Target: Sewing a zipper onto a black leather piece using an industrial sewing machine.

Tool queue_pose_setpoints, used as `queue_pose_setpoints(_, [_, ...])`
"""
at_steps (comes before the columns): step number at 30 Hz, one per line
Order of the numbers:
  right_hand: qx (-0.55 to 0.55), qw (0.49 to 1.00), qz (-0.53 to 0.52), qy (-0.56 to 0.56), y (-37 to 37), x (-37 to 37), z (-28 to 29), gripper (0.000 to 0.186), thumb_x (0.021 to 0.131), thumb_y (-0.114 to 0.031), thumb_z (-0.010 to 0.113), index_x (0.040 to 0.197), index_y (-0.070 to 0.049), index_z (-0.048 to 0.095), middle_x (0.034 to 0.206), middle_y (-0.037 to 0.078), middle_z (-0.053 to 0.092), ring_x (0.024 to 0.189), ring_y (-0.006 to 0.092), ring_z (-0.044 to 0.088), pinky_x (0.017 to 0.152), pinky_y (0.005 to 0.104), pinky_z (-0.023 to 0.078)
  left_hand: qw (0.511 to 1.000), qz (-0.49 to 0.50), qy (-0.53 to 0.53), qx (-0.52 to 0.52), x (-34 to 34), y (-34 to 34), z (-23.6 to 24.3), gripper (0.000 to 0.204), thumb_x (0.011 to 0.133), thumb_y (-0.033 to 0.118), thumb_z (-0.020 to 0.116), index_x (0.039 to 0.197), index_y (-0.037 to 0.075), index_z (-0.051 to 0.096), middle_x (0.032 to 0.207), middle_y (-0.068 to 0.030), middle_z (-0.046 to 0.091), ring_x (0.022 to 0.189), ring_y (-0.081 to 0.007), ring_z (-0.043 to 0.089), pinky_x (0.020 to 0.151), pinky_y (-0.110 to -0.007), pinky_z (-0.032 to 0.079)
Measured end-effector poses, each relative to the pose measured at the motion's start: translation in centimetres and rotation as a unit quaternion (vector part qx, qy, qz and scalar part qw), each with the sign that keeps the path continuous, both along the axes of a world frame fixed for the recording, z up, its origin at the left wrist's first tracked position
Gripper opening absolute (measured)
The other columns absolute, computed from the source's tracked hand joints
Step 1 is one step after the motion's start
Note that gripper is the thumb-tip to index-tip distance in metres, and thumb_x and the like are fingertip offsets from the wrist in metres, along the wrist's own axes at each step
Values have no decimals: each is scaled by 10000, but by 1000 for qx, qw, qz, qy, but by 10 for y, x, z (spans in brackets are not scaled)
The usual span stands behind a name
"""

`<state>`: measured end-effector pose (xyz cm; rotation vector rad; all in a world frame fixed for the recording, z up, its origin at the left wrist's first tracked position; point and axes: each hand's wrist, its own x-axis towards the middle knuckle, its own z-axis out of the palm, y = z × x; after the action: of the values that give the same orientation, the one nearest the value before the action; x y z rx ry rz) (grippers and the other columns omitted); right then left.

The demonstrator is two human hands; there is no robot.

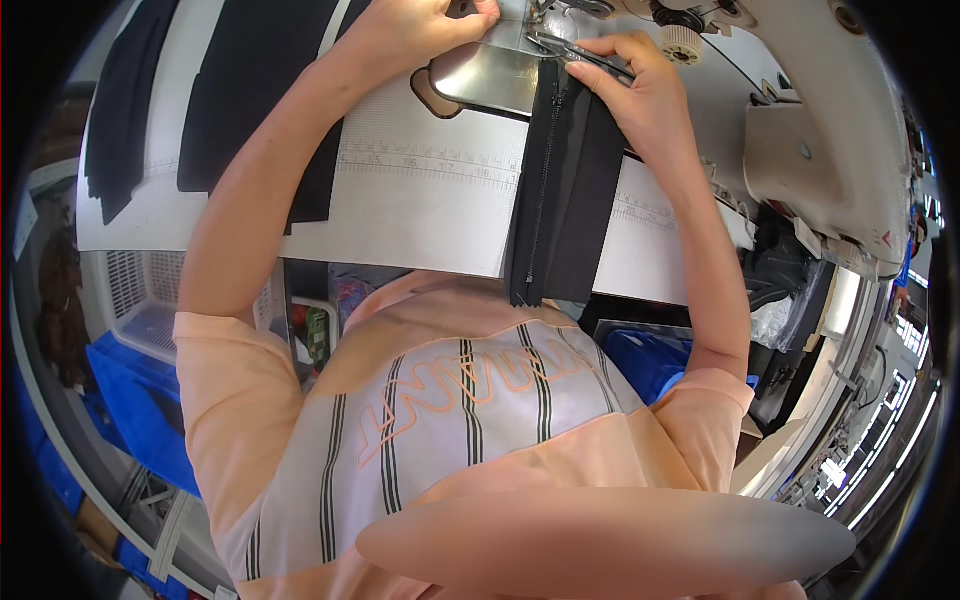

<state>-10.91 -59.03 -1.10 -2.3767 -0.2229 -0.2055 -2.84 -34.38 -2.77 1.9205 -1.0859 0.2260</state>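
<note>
My right hand (635,85) is closed on a pair of dark thread snips (572,50), whose blades point left toward the sewing area of the machine. Just under the blades lies a black fabric piece with a zipper (548,170); it hangs over the table's near edge. My left hand (440,22) is at the top, left of the needle area, thumb and forefinger pinched together; what they pinch, if anything, is too small to make out. Between the hands sits the shiny metal plate (490,75) of the sewing machine (830,130).
Several black fabric pieces (250,95) lie on the white table (430,215), which has a printed ruler strip (420,160). A white basket (135,300) and a blue bin (140,400) stand below at left. A ribbed knob (682,45) sits close to my right hand.
</note>
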Motion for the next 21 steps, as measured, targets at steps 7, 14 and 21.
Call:
queue_pose_setpoints(7, [-29, 979, -125, 156, 17, 11, 12, 453, 914, -350, 612, 1261, -63, 563, 1135, 203, 656, 1084, 319, 621, 947, 425, 450, 987, -6, -154, 42, 5, 1, 0, 173, 869, 44, 646, 1014, -33, 593, 959, -138, 604, 819, -206, 601, 753, -314, 494])
queue_pose_setpoints(14, [-43, 989, -140, -15, 28, 16, -5, 376, 922, -305, 594, 1180, -32, 602, 1067, 207, 660, 1043, 375, 613, 896, 430, 467, 999, 25, -29, -5, -2, -1, 2, 182, 867, 50, 640, 1025, -18, 580, 907, -113, 608, 725, -186, 588, 708, -301, 488])
queue_pose_setpoints(21, [18, 988, -154, 23, 16, 23, -5, 212, 915, -216, 595, 963, -17, 652, 791, 157, 665, 740, 304, 662, 670, 411, 490, 1000, 14, -18, 9, -2, 0, 3, 57, 892, 62, 603, 932, 24, 589, 965, -120, 629, 763, -214, 600, 735, -305, 490])
